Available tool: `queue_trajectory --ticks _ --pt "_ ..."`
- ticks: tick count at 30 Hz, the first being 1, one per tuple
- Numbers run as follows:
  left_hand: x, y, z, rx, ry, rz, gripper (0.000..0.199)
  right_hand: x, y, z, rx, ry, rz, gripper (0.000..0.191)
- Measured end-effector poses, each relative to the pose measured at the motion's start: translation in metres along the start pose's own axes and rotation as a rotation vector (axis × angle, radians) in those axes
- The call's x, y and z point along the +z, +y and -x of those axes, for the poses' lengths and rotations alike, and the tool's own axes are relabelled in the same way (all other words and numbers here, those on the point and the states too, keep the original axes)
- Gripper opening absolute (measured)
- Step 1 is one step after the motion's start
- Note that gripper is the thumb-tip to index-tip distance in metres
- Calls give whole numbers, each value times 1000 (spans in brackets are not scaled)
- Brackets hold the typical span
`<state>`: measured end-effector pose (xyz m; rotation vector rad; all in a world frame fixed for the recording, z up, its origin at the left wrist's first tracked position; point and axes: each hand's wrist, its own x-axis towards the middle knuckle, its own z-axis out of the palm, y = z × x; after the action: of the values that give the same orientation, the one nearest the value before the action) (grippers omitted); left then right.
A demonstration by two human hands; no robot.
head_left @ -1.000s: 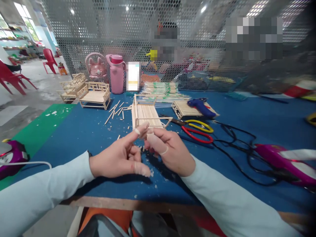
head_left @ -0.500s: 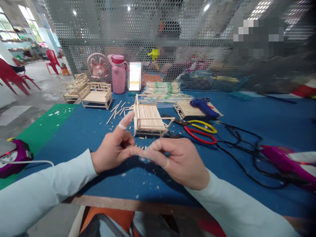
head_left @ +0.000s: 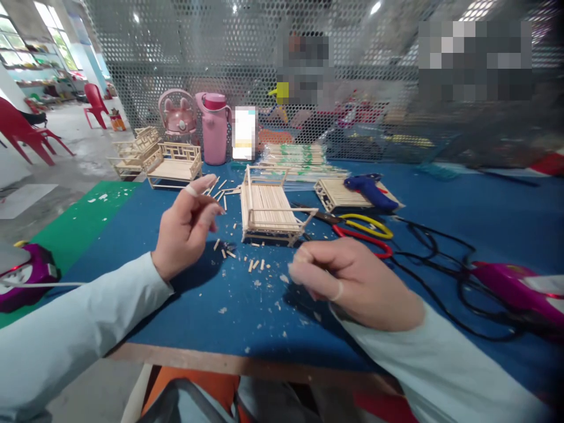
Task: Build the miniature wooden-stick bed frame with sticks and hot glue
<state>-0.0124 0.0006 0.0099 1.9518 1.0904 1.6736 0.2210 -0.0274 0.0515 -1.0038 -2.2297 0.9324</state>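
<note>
My left hand [head_left: 183, 232] hovers left of a small stick-built bench [head_left: 268, 208], its index finger stretched out and thumb apart, with nothing visible between them. White tape bands its finger. Over the blue tabletop, my right hand [head_left: 352, 282] is in front of the bench's right corner. Its fingers are curled and pressed together; whatever they may hold is hidden. Short cut stick pieces [head_left: 251, 265] lie between the hands. The bench stands upright with a slatted seat and thin rails, touched by neither hand. More loose sticks [head_left: 224, 201] lie behind my left fingers.
Scissors [head_left: 365, 226] with red and yellow handles lie right of the bench. A blue glue gun [head_left: 372, 191] rests on a stick panel [head_left: 330, 197]. Black cables [head_left: 423, 276] run to a purple power strip [head_left: 506, 282]. Finished stick benches [head_left: 174, 164] and a pink bottle [head_left: 215, 129] stand behind.
My hands, fingertips together in front of the bench before, have separated. The left moved left and up with its fingers apart; the right moved right, curled. Short pieces between them are now uncovered.
</note>
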Motion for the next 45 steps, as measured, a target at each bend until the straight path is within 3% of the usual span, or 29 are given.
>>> queue_trajectory --ticks 2,4,5,9,12,15,18,21,25,27,29,30,31,32,35,38,42,45 --pt "-2 -5 -7 -24 29 -53 29 -10 7 11 89 -88 157 6" --pt "-3 -8 -11 -63 -51 -139 26 -18 12 22 134 -102 320 36" --pt "-3 -9 -12 -74 -109 -193 25 -22 13 26 153 -96 381 40" --pt "-2 -7 -10 -85 -283 -320 24 -41 20 30 303 -55 570 20" --pt "0 -3 -7 -74 -338 -309 24 -61 42 26 374 134 823 13" --pt "1 0 -5 -79 -382 -321 27 -78 69 20 353 243 934 10" --pt "-2 -1 -9 -159 -333 -340 38 -87 81 8 331 501 1021 7" --pt "-9 -4 -16 -280 -233 -356 45 -85 70 -5 257 725 997 9" --pt "-14 -9 -23 -352 -262 -416 49 -67 25 -10 -122 977 871 12" --pt "-15 -12 -25 -316 -334 -447 45 -52 3 -9 -290 911 850 13" --pt "-15 -17 -25 -242 -425 -486 35 -33 -10 -11 -387 529 762 15" --pt "-15 -20 -25 -208 -463 -510 32 -22 -11 -14 -420 268 660 14" --pt "-16 -23 -24 -184 -489 -532 31 -10 -11 -18 -393 76 621 14" --pt "-16 -25 -24 -176 -499 -551 33 2 -8 -24 -320 4 640 15" --pt "-16 -32 -22 -207 -479 -570 32 34 6 -45 -113 -65 729 18" --pt "-14 -34 -22 -228 -449 -541 28 51 13 -59 -17 -123 767 17" --pt "-11 -30 -19 -217 -382 -492 25 51 9 -54 -48 -101 789 19" --pt "-6 -22 -13 -218 -313 -396 25 41 7 -41 -137 -1 699 16"
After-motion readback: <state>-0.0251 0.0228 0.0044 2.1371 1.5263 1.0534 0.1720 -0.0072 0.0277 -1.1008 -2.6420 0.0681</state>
